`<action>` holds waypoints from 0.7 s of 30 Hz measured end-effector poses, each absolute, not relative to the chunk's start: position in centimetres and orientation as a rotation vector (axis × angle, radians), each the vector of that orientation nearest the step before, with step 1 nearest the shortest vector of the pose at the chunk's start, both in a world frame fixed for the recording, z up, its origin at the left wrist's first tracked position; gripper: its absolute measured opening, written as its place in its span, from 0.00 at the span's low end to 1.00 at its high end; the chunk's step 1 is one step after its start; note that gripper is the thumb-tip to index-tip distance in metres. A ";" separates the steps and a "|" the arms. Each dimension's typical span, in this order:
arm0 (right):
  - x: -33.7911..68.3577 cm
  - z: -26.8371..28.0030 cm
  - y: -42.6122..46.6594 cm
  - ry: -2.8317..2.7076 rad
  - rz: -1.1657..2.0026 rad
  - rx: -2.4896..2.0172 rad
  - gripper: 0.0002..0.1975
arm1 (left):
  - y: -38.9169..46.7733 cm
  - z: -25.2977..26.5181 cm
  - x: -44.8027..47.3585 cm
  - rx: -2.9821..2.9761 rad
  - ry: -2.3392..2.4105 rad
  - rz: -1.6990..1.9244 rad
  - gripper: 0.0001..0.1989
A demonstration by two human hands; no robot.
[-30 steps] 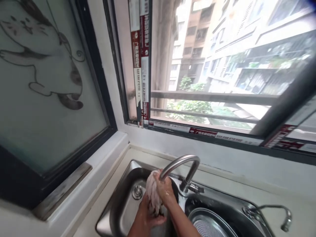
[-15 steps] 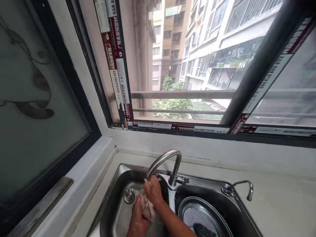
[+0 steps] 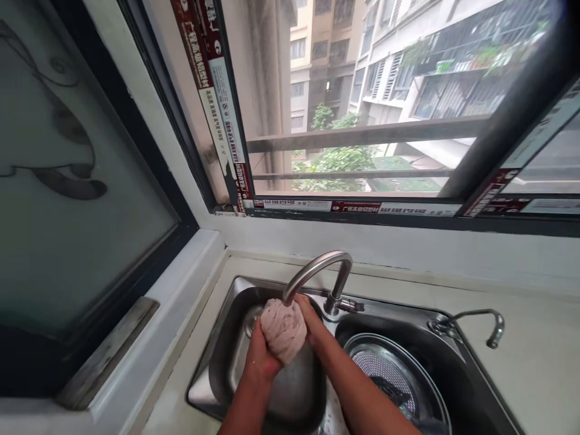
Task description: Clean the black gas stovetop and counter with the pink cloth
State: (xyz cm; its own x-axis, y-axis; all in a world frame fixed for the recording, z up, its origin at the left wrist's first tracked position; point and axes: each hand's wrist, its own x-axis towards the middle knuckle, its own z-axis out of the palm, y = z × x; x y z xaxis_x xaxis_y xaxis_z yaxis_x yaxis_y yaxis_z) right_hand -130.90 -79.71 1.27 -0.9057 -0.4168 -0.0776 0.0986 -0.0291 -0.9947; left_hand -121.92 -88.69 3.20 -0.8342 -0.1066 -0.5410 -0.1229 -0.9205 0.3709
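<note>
- From my end of the feed, the largest thing I have is the dark window frame, edged with red and white printed tape, with buildings and greenery outside.
- On the left I see the frosted glass panel, which bears a drawn figure with a dark tail.
- The pale tabletop runs below the window and surrounds the sink.
- The double steel sink is set into it, with two basins side by side.
- In the right basin I see a round strainer with a dark item lying in it; I cannot tell what that is.
- A worn wooden strip lies on the ledge by the panel.
- The curved faucet stands between the basins, its spout turned over the left one.
- My left hand is cupped around the lower left of the cloth, holding it.
- My right hand grips its upper right side, the fingertips hidden.
- The pinkish bunched cloth sits between both hands, above the left basin, at the spout's mouth; I cannot tell whether they touch.
- A thin small tap rises at the sink's right corner.
- The drain shows partly behind the cloth.
</note>
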 end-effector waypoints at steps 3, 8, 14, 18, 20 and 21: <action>-130.1 1.0 -79.4 1.524 -2.133 -0.284 0.31 | -89.6 3.9 -122.2 -0.859 0.553 2.894 0.15; -131.0 3.0 -80.3 1.283 -2.176 -0.217 0.21 | -90.1 2.0 -120.7 -0.803 0.534 2.823 0.18; -129.7 6.0 -80.1 1.276 -1.793 -0.649 0.13 | -89.4 1.6 -118.9 -0.644 0.549 2.836 0.30; -128.4 4.9 -80.1 1.183 -2.024 -0.358 0.13 | -89.4 3.3 -120.5 -0.845 1.673 2.803 0.24; -128.7 3.6 -80.7 1.156 -2.228 -0.080 0.14 | -89.4 4.0 -121.4 -0.941 2.139 2.659 0.19; -129.0 2.9 -81.1 1.147 -2.281 0.007 0.14 | -89.4 4.3 -121.7 -0.967 2.275 2.602 0.15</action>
State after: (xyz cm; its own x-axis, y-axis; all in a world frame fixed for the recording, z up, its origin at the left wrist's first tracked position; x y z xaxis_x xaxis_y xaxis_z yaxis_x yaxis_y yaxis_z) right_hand -129.01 -81.10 2.87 -0.8315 -0.4942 -0.2538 0.4984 -0.4619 -0.7336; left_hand -121.74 -89.35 4.33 -0.7636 -0.6384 -0.0971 -0.0109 -0.1376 0.9904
